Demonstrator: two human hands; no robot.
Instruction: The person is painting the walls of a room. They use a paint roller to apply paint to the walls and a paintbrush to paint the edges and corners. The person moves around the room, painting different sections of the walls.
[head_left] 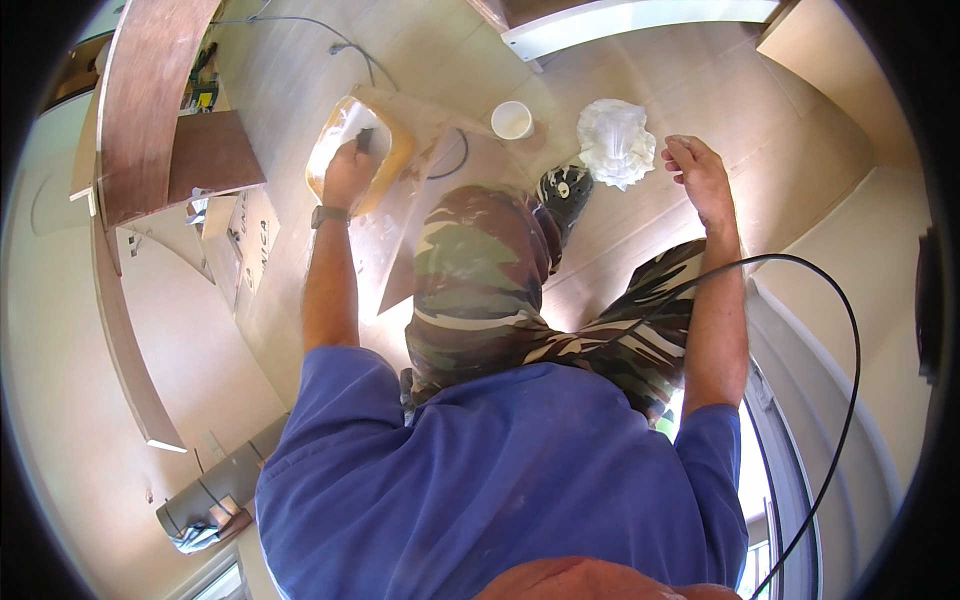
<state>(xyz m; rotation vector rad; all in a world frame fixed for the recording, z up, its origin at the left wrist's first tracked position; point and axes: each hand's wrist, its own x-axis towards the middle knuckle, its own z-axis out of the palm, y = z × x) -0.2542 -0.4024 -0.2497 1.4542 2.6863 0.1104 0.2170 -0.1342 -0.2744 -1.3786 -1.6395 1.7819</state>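
Note:
My left hand (348,178) reaches into a yellowish, open-topped tub (398,150) with white material on its inner walls. The fingers are closed round a small dark tool (366,139); its working end is hard to make out. My right hand (698,172) is raised on the right, fingers loosely bent and apart, with nothing seen in them. Just left of those fingers lies a crumpled, whitish clear plastic bag (616,145). Between tub and bag, a white cup (512,120) stands on the floor.
A thin brownish sheet (400,235) lies under the tub. Wooden panels (150,120) stand at left, and a white-edged board (640,25) crosses the far side. A black cable (855,350) arcs past my right arm. My dark shoe (565,195) rests near the cup.

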